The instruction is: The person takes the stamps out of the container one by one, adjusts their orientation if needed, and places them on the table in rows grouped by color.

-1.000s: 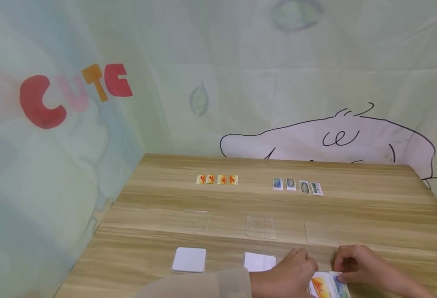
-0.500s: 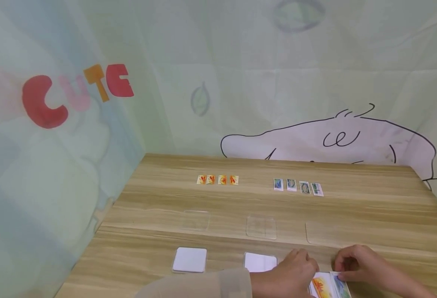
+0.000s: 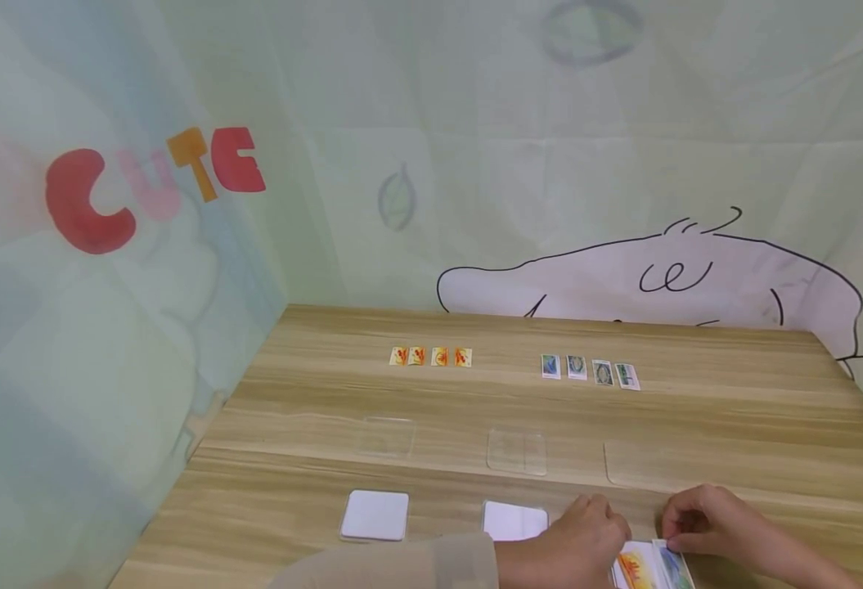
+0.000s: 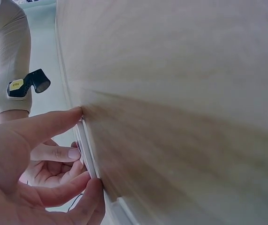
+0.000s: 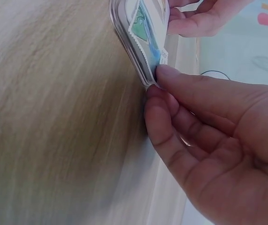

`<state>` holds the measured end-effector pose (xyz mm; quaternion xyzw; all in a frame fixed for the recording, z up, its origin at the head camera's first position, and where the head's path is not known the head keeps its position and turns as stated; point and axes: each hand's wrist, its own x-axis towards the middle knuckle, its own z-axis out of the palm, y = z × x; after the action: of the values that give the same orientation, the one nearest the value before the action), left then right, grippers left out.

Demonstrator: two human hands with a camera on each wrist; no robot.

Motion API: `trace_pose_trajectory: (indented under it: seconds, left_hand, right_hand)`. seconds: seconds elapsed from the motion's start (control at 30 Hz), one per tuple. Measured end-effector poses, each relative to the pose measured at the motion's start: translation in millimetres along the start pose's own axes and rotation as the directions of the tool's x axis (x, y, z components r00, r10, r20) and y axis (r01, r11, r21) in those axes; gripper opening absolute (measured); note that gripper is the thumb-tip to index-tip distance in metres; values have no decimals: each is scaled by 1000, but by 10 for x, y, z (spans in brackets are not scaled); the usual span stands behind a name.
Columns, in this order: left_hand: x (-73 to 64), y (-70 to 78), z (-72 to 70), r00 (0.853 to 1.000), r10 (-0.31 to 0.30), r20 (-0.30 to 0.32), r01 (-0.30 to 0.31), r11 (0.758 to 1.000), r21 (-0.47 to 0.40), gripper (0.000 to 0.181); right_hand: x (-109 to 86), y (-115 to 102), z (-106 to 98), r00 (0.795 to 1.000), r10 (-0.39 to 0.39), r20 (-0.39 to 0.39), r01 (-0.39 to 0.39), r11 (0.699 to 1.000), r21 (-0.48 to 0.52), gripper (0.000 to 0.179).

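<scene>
A square case with clear edges and a white insert (image 3: 645, 550) lies at the front right of the table. Side by side on it are an orange stamp (image 3: 636, 571) and a blue-green stamp (image 3: 674, 566). My left hand (image 3: 582, 540) holds the case from the left; in the left wrist view its thumb and fingertips are spread along the case edge (image 4: 88, 152). With my right hand (image 3: 718, 528) I pinch a corner of the blue-green stamp at the case's far right corner. In the right wrist view, the thumb lies on the stamp (image 5: 145, 35), its fingers curled by the corner.
Two more cases with white inserts, a left one (image 3: 375, 515) and a middle one (image 3: 515, 521), lie to the left. Behind them are clear lids (image 3: 516, 451) in a row. Several orange stamps (image 3: 440, 357) and several blue-green stamps (image 3: 577, 368) lie at the back of the table.
</scene>
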<state>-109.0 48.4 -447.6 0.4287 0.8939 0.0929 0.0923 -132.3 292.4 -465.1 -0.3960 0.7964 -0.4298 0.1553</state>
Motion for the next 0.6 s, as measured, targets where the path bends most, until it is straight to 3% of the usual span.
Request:
trace_pose_trajectory:
  seconds: [0.6]
  left_hand:
    - [-11, 14, 21, 1000, -6, -12, 6, 1000, 29, 53]
  right_hand:
    - [-19, 51, -21, 999, -31, 31, 30, 999, 45, 15]
